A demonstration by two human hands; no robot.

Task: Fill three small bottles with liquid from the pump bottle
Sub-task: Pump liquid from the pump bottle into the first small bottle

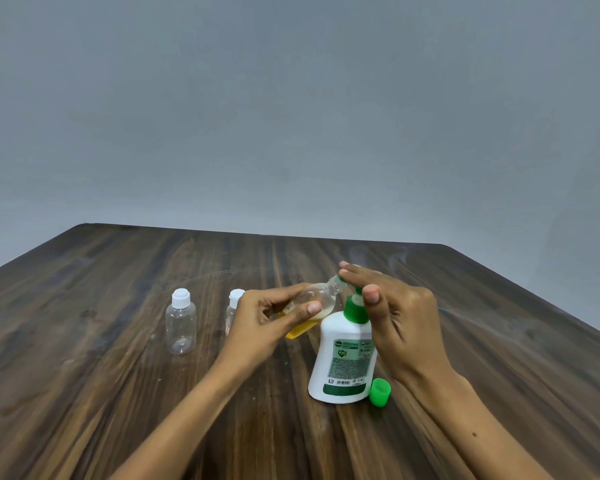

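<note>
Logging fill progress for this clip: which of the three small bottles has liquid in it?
The tilted small bottle gripped by the left hand, mouth at the pump spout: yellow liquid pools at its base. The two capped bottles standing on the table look empty.

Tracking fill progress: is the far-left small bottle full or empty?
Empty: the far-left small bottle looks clear all the way through, white cap on, upright.

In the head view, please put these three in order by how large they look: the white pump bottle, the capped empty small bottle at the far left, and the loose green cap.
1. White pump bottle, clearly the largest.
2. Capped empty small bottle; it stands farther from the camera, yet looks clearly smaller.
3. Loose green cap, the smallest, though nearest.
</note>
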